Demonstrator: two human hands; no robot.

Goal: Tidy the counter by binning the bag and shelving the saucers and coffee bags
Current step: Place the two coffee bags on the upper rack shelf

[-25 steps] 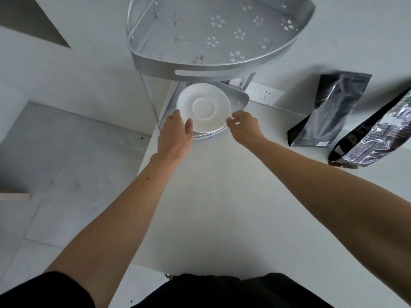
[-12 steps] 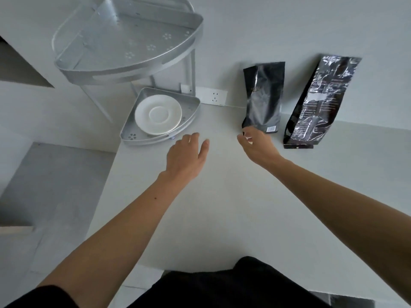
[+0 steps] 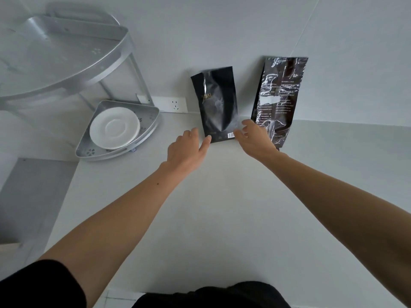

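Observation:
A matte black coffee bag (image 3: pixel 216 103) leans upright against the back wall. To its right stands a taller shiny black coffee bag (image 3: pixel 279 96). My left hand (image 3: pixel 186 150) is open at the matte bag's lower left corner, thumb tip touching its edge. My right hand (image 3: pixel 255 138) is open at the bag's lower right corner, fingers spread, partly covering the foot of the shiny bag. White saucers (image 3: pixel 114 128) lie stacked on the lower tier of a silver corner shelf (image 3: pixel 153 127) at the left.
The shelf's upper tier (image 3: pixel 66 58) juts out over the lower one. A wall socket (image 3: pixel 174 104) sits behind the counter between shelf and bags. The pale counter (image 3: pixel 222 218) ends at the left, where grey floor (image 3: pixel 29 196) shows below.
Both hands have left the saucers on the lower tier and moved right to the matte coffee bag, one on each side of its base. My view has swung right.

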